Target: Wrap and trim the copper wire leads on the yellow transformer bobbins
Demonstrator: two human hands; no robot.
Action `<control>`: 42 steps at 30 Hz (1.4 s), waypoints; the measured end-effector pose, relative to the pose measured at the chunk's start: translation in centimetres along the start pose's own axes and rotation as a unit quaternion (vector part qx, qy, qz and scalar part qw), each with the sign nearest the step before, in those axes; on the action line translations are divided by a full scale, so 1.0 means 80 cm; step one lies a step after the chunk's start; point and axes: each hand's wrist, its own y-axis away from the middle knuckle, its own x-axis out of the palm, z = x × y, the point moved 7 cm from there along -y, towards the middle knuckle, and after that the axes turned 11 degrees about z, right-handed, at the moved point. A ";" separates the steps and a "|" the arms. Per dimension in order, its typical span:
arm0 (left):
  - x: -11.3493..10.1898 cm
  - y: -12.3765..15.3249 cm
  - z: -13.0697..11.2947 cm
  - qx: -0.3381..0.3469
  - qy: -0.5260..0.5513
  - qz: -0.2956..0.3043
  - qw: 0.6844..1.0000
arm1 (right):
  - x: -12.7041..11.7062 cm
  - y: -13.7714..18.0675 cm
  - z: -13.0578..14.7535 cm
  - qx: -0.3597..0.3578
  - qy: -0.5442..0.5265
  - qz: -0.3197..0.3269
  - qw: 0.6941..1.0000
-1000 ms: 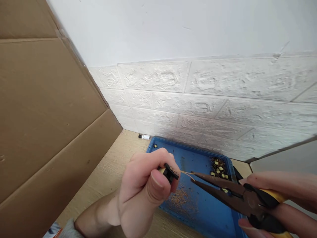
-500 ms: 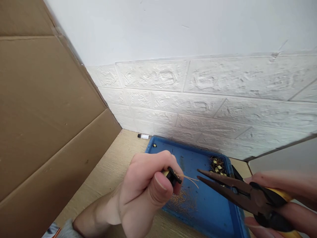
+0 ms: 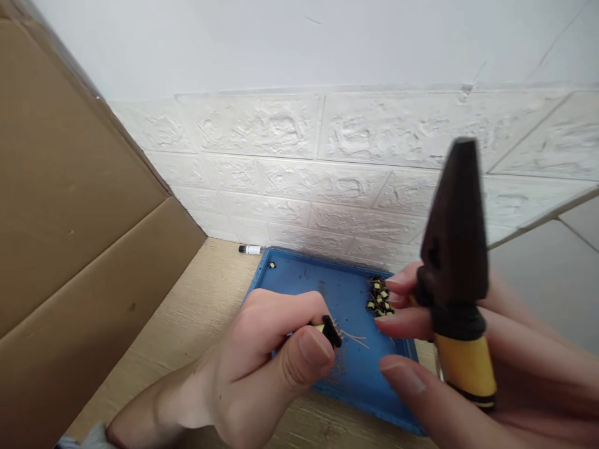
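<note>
My left hand, at the lower centre of the frame, is closed with thumb and curled forefinger pinching a small black-and-yellow component; its black flanged end faces right, and thin copper-coloured wires stick out from it toward the right. My right hand, at the lower right, holds a pair of pliers with dark metal jaws and yellow-and-black handles. The pliers stand nearly upright, slightly blurred, tip toward the upper right; I cannot tell whether the jaws meet. The thumb and fingertips of that hand are spread apart, pointing left toward the wires without touching them. Beneath both hands lies a shallow blue plastic tray. A heap of similar black-and-yellow pieces fills its upper right corner, one lone piece sits in its upper left, and copper-coloured wire clippings lie partly hidden below my left hand. A small black-capped bottle with a white label rests just beyond the tray on a pale wooden tabletop. Brown cardboard covers the left side; a white brick-patterned wall rises behind.
</note>
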 end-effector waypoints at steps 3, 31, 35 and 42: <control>0.004 -0.001 0.007 -0.026 0.023 0.004 0.999 | 0.012 -0.005 0.003 -0.037 -0.082 0.063 0.994; 0.023 -0.002 0.017 -0.085 0.224 0.020 0.971 | 0.023 -0.017 -0.009 0.002 0.009 0.021 1.000; 0.019 -0.013 0.019 -0.077 0.242 0.003 0.967 | 0.023 -0.014 -0.010 -0.004 0.013 0.018 1.000; 0.017 -0.012 0.020 -0.075 0.268 0.004 0.960 | 0.019 -0.010 -0.005 -0.018 0.018 0.015 1.000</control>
